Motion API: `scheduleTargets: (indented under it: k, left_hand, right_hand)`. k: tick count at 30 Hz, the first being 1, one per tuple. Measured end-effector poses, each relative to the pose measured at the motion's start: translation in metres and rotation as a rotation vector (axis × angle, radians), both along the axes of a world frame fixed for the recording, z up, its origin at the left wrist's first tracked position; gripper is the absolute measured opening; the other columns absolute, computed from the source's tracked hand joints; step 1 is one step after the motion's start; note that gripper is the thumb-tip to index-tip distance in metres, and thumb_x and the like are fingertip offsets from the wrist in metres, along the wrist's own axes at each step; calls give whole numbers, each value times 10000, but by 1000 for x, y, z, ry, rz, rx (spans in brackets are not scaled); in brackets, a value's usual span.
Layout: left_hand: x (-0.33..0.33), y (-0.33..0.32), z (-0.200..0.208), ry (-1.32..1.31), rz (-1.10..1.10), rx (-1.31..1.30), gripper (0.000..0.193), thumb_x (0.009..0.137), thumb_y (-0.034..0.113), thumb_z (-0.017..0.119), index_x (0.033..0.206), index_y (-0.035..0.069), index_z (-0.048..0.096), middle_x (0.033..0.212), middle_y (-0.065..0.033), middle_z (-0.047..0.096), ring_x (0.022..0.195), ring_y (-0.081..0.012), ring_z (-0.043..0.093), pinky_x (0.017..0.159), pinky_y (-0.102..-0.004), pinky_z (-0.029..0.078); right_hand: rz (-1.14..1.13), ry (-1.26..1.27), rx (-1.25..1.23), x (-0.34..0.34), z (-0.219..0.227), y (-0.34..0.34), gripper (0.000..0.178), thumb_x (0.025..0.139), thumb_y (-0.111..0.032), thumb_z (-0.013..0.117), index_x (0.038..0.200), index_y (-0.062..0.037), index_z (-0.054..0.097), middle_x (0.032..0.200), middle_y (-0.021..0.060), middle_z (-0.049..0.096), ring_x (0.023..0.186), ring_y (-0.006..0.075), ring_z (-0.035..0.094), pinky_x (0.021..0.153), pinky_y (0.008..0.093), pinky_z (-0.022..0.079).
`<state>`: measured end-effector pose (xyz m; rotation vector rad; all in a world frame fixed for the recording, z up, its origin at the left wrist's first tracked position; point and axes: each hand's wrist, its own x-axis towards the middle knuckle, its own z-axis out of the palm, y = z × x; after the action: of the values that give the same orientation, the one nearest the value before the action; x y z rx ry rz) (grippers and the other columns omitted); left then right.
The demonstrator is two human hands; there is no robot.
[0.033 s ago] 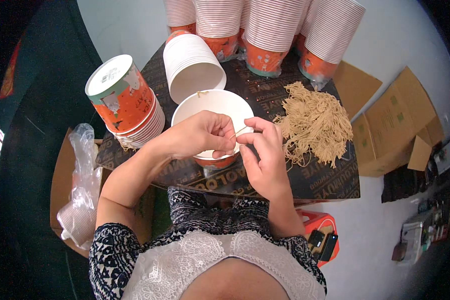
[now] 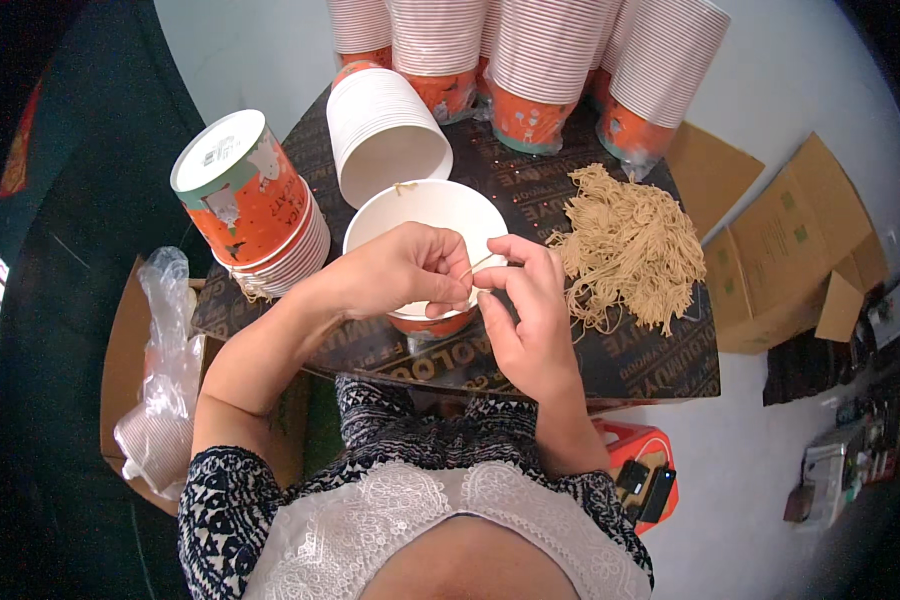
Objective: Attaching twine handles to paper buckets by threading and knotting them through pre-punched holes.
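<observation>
A round, white-lined orange paper bucket is bearing a tan string tie at its rim; above, the left hand is pinching thin beige twine; the right hand's grip is remaining unclear.

Close head-worn fisheye, facing down

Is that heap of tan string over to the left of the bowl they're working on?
No, the heap of tan string lies on the dark table, to the right of the bowl.
</observation>
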<state>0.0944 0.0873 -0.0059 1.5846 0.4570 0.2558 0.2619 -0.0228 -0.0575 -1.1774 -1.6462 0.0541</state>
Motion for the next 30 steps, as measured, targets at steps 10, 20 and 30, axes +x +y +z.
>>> scheduleTargets:
  k: [10,20,30]
  left_hand:
    - [1,-1,0,17,-20,70,72,854,-45,655,871,-24,588,748,-52,630,649,-105,578,591,-238,457]
    - [4,-4,3,-1,-17,23,71,852,-35,647,858,-28,577,768,-80,645,656,-118,587,596,-241,460]
    - [3,2,-4,-26,23,-53,66,824,-60,628,855,-36,575,796,-114,652,676,-156,612,641,-268,484]
  right_hand:
    - [-66,-31,52,-6,-1,0,187,739,44,711,882,-27,614,1165,141,594,1071,324,537,927,412,430]
    - [-61,-13,72,-8,-3,2,183,715,59,671,821,-37,558,1162,133,592,1051,327,540,891,426,429]
    - [-98,-69,103,-6,-5,-4,180,737,-10,682,856,-68,560,1174,120,577,1079,324,515,902,460,376]
